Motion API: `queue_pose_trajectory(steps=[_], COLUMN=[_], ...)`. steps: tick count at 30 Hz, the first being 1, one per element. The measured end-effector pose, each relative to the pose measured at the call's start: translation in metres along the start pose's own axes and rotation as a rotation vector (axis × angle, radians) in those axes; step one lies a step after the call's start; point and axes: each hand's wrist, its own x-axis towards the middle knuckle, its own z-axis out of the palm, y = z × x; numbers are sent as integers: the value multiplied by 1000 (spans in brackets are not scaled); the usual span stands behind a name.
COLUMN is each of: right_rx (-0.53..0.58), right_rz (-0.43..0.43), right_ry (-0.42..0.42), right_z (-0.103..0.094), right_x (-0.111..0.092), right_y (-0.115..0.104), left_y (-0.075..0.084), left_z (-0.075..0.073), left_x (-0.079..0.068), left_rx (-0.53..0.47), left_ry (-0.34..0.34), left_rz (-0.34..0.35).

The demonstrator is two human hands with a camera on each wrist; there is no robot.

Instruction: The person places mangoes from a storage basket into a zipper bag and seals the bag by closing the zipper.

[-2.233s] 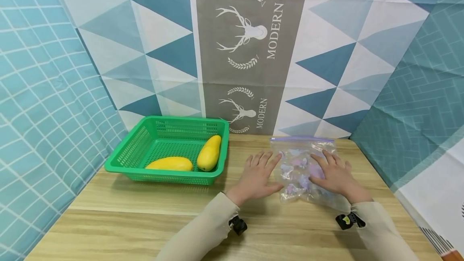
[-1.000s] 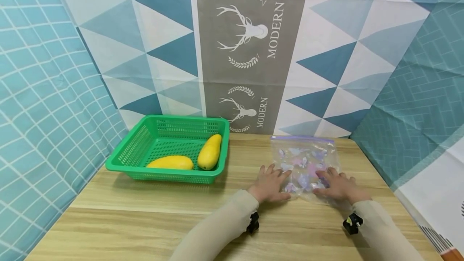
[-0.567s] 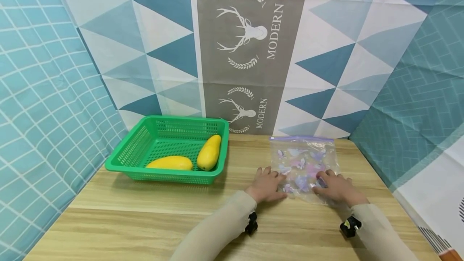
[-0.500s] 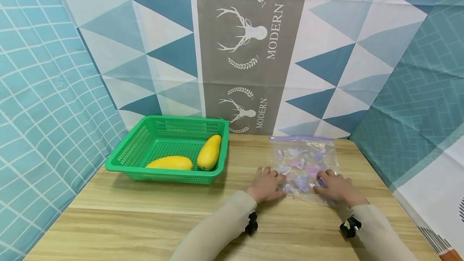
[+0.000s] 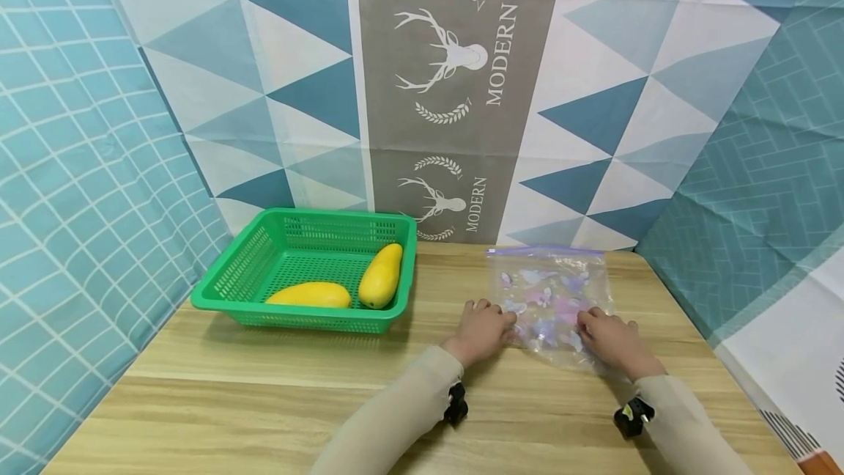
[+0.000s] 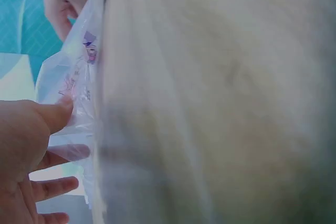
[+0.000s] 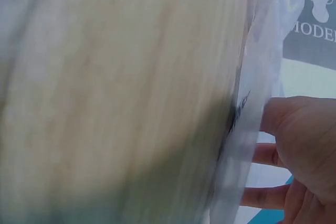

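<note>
A clear zip-lock bag point(image 5: 543, 299) with a purple zip strip and purple-pink printed motifs lies at the right of the table, its zip toward the back wall. My left hand point(image 5: 484, 328) pinches the bag's near left side; in the left wrist view the thumb point(image 6: 55, 114) is on the film and the index finger shows through it from behind. On the opposite side my right hand point(image 5: 613, 339) has its fingers curled at the near right part of the bag. The right wrist view shows that thumb point(image 7: 278, 114) against the film, with other fingertips partly behind it.
A green plastic basket point(image 5: 303, 319) stands at the back left, holding a yellow squash point(image 5: 380, 277) upright-leaning on its right side and another yellow squash point(image 5: 310, 295) along its front. Patterned cloth walls point(image 5: 455, 116) close off the back and sides of the wooden table point(image 5: 264, 402).
Both hands first lay flat-fingered over the bag, then drew back to its near part. Since then their fingers have curled in and the bag has shifted slightly left, its near edge lifting.
</note>
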Motion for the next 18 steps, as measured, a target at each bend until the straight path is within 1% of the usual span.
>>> queue_pose_trajectory(steps=[3, 5, 8, 11, 15, 18], right_rx=[0, 4, 0, -2, -5, -5], right_rz=[-6, -10, -23, -36, -44, -59], right_ry=[22, 36, 83, 145, 204, 237], right_z=[0, -2, -7, -16, -31, -44], right_x=[0, 0, 0, 1, 3, 3], right_y=[-3, -6, -10, -15, -24, -30], left_y=[-3, -5, -8, -12, -16, -18], left_z=[-4, -9, -20, -31, -44, -52], left_x=[1, 1, 1, 0, -1, -3], left_rx=[-27, -42, -64, -61, -30, -15], left_ry=[69, 125, 209, 276, 360, 445], left_rz=[6, 14, 32, 48, 78, 132])
